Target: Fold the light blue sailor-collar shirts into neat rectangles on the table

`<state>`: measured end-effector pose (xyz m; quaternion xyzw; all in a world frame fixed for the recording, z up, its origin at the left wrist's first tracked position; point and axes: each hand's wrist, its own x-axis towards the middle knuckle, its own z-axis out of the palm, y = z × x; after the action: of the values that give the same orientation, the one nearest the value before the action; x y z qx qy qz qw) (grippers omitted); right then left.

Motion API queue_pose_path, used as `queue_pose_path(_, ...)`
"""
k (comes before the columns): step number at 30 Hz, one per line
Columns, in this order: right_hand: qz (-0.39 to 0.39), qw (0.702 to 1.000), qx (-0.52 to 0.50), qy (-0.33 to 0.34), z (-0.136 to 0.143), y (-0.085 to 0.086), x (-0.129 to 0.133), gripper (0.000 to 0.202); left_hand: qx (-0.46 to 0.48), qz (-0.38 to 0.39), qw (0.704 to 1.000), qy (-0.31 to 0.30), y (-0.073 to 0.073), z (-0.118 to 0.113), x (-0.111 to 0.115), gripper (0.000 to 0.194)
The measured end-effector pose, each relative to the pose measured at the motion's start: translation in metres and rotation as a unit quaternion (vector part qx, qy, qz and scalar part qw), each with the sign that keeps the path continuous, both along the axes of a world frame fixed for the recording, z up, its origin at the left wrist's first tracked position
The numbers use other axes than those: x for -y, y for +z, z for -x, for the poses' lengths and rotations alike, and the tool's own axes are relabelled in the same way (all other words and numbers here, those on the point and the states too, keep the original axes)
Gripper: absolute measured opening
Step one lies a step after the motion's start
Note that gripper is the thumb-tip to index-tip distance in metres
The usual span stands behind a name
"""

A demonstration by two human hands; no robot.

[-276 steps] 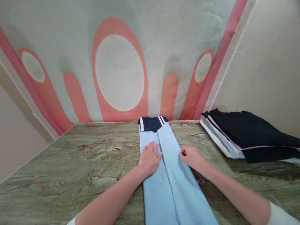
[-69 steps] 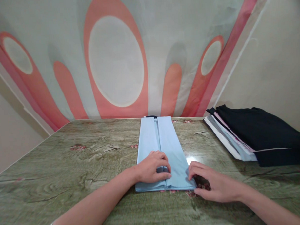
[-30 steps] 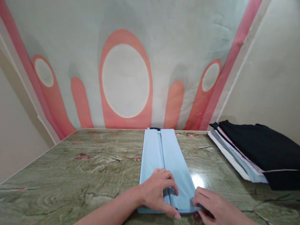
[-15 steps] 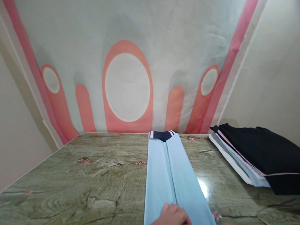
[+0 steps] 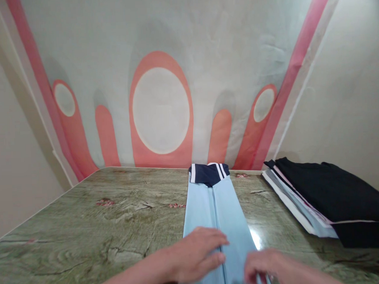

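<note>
A light blue garment (image 5: 199, 203) lies folded into a long narrow strip, its two edges meeting along a middle seam. At its far end is a navy band (image 5: 206, 172) with white stripes, which looks like a collar. Over the left part of the strip, my left hand (image 5: 201, 253) is stretched out with fingers apart, holding nothing. My right hand (image 5: 266, 263) is at the garment's right edge near the bottom of the view, slightly blurred. Its fingers curl downward with gaps between them, and I see no cloth in them. The strip's near end is hidden or out of view.
A stack of folded clothes (image 5: 331, 191), black on top with white, grey and pink layers below, lies on the right. The wood-patterned table (image 5: 118, 227) meets a wall (image 5: 236, 45) with coral shapes at its far edge.
My left hand has moved forward from the near edge and opened out from a closed shape. My right hand has come further into view. The navy band sits wider and shows more stripes.
</note>
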<state>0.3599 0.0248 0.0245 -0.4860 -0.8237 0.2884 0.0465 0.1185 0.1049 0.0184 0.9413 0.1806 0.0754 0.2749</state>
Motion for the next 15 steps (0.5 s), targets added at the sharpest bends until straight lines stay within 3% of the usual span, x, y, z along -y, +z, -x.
queue_pose_path(3, -0.121, 0.988, -0.003, -0.094, 0.006, -0.023, -0.050, 0.051, -0.091, -0.100, 0.987, 0.084, -0.008, 0.001, -0.035, 0.059)
queue_pose_path(6, -0.171, 0.981, 0.029, -0.083, 0.010, -0.053, -0.081, 0.064, -0.128, -0.149, 0.974, 0.112, -0.026, 0.001, -0.050, 0.068)
queue_pose_path(10, -0.188, 0.980, 0.058, -0.036, 0.012, -0.073, -0.081, 0.064, -0.129, -0.175, 0.970, 0.111, -0.036, 0.003, -0.045, 0.069)
queue_pose_path(15, -0.194, 0.978, 0.060, -0.040, 0.015, -0.070, -0.059, 0.064, -0.134, -0.161, 0.971, 0.112, -0.032, 0.006, -0.026, 0.072)
